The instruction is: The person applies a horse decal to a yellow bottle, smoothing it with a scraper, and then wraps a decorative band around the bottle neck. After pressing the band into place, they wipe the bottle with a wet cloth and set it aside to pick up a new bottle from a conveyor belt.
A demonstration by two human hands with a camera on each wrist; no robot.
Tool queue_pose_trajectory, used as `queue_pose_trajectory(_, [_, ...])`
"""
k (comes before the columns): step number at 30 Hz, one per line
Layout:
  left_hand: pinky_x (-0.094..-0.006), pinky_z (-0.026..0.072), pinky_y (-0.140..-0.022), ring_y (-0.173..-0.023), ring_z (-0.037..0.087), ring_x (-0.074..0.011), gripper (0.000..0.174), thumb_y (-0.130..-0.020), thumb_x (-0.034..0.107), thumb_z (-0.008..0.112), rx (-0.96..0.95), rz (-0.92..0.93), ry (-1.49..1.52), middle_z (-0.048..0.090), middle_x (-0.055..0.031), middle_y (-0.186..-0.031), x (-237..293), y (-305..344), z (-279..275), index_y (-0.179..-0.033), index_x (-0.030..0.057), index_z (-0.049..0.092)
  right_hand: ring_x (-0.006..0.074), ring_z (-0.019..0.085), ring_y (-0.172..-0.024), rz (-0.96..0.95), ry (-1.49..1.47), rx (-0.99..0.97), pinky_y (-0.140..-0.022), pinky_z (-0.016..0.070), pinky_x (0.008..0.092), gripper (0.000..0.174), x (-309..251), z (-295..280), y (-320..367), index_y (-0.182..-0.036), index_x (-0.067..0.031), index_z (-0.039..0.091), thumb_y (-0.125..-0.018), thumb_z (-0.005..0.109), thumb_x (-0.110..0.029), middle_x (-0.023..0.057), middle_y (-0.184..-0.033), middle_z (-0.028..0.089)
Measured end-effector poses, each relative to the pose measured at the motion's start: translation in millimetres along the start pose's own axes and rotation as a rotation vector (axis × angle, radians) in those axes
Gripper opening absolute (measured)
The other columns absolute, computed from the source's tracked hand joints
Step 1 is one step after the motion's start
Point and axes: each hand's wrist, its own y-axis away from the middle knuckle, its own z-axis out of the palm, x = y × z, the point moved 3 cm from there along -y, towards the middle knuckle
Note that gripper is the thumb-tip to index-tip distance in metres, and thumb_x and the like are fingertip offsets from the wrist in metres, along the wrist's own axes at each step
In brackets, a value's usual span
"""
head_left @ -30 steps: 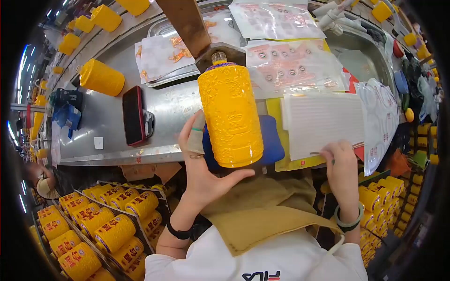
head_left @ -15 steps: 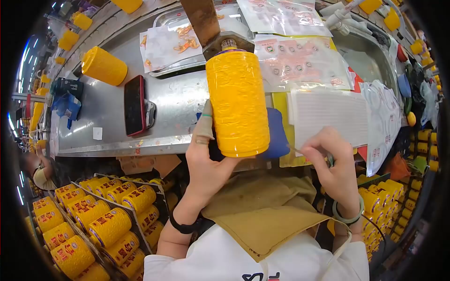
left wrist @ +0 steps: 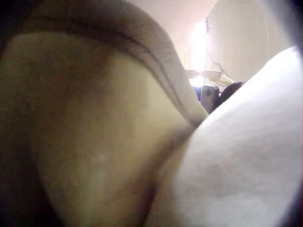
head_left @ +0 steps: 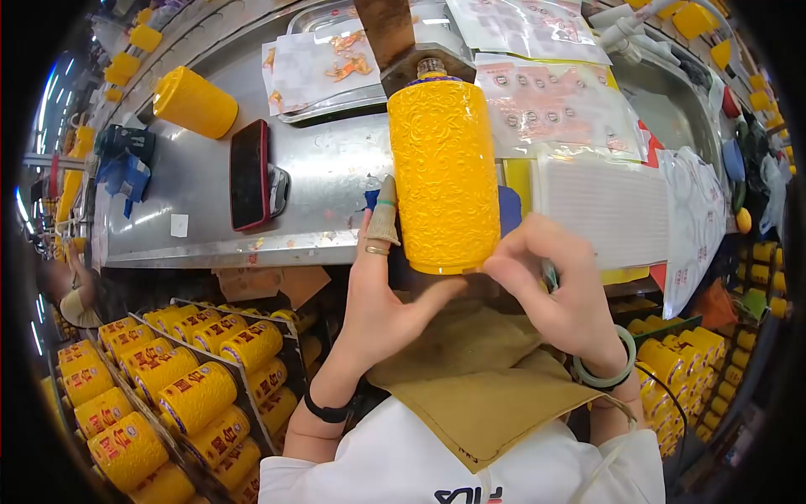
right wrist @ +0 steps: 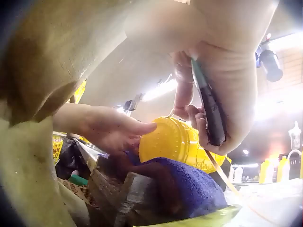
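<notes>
A yellow embossed bottle (head_left: 442,172) lies with its neck in a dark bracket and its base towards the person. Along its left side stretches my left hand (head_left: 382,294), a finger in a pale sleeve beside the wall and the thumb by the base. In the right wrist view, that thumb's tip overlaps the bottle's round base (right wrist: 160,143). With curled fingers, my right hand (head_left: 550,281) grips a slim tool with a dark and green handle (right wrist: 211,109), fingertips at the base's right edge. The left wrist view shows mostly blurred skin and white cloth.
A phone (head_left: 249,175) and another yellow bottle (head_left: 196,102) are on the steel table at left. Printed sheets (head_left: 561,105) and a ribbed white sheet (head_left: 600,206) lie at right. Crates of yellow containers (head_left: 197,395) stand low at left. A blue pad (head_left: 510,210) shows behind the bottle.
My right hand has come left from the ribbed sheet to the bottle's base, carrying the slim tool. My left hand has moved in from apart to the bottle's side. The bottle's embossed pattern looks different.
</notes>
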Motion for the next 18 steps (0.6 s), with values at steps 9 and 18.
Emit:
queue_pose_trajectory(9, [-0.0438,0.0199,-0.127,-0.158,0.022,-0.0309,0.094,-0.088,0.002,0.066,-0.012,0.021,0.356,0.019,-0.0195,-0.170,11,2,11,-0.164,-0.0046,0.011,0.0189,0.055,-0.069,-0.022,-0.070,0.005,-0.063,0.0444,0.0323,0.010,-1,5,0,-0.089,0.0011,0.069,-0.091,0.075,-0.006,0.0082,-0.079,0.062])
queue_pose_trajectory(18, [-0.0447,0.0225,-0.126,-0.156,0.025,-0.0305,0.091,-0.090,-0.002,0.061,0.019,0.001,0.287,0.021,-0.0185,-0.170,7,3,16,-0.165,-0.0033,0.011,0.0217,0.056,-0.069,-0.075,0.042,0.095,-0.064,0.0445,0.0346,0.013,6,5,1,-0.084,-0.0004,0.068,-0.087,0.079,-0.007,0.0082,-0.076,0.062])
